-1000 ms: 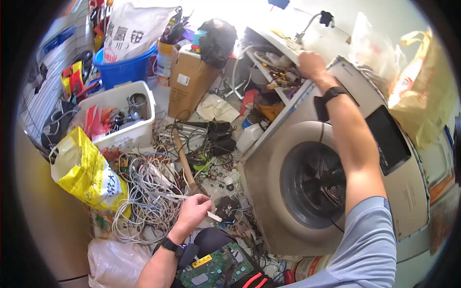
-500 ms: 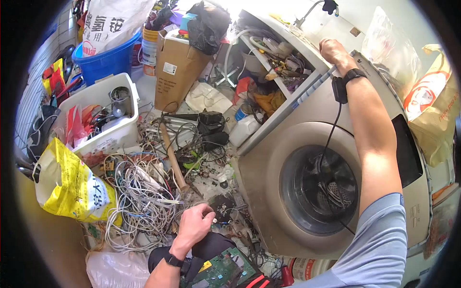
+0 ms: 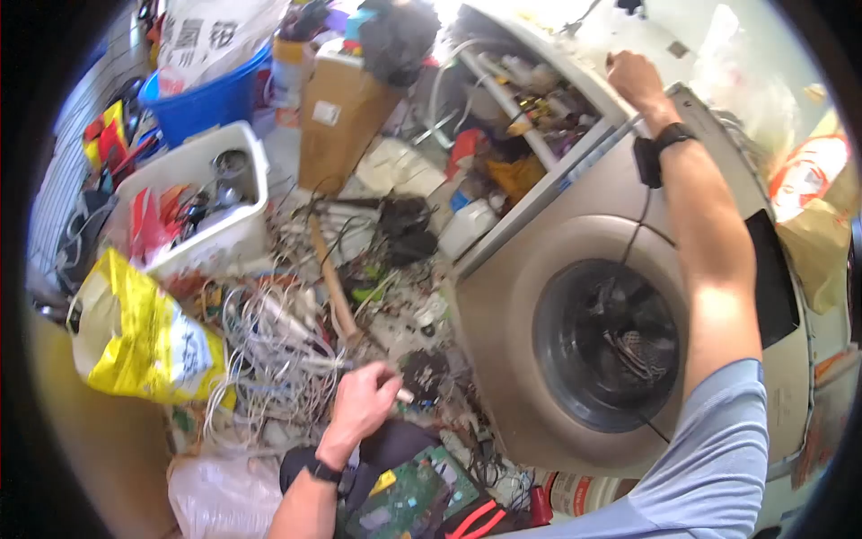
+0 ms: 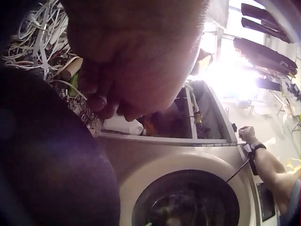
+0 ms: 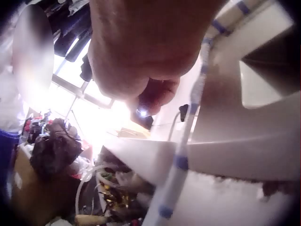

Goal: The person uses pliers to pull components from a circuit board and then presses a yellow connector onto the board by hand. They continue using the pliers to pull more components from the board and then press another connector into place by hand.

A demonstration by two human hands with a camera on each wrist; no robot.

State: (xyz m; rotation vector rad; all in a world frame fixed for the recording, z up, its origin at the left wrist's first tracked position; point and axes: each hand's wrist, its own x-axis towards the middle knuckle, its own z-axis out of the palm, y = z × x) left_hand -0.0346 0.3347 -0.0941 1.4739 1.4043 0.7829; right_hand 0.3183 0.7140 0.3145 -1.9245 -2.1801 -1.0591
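In the head view, the left hand pinches a small whitish strip between thumb and fingers, above the lap. Its curled fingers cover most of the strip in the left wrist view. A green circuit board lies on the lap below. The right hand is raised over the cabinet top, beyond the washing machine. Its fingers are curled; a bright spot shows at the fingertips in the right wrist view, but whether they hold anything is unclear.
Left of the machine lie tangled white cables, a wooden-handled tool and small scraps. A yellow bag, white bin, blue tub and cardboard box stand farther left. Red-handled pliers lie near the board.
Relative to the machine, the right hand has shifted slightly back and right over the cabinet top, and its fingers look more curled. Less of the strip shows at the left hand. The view has shifted.
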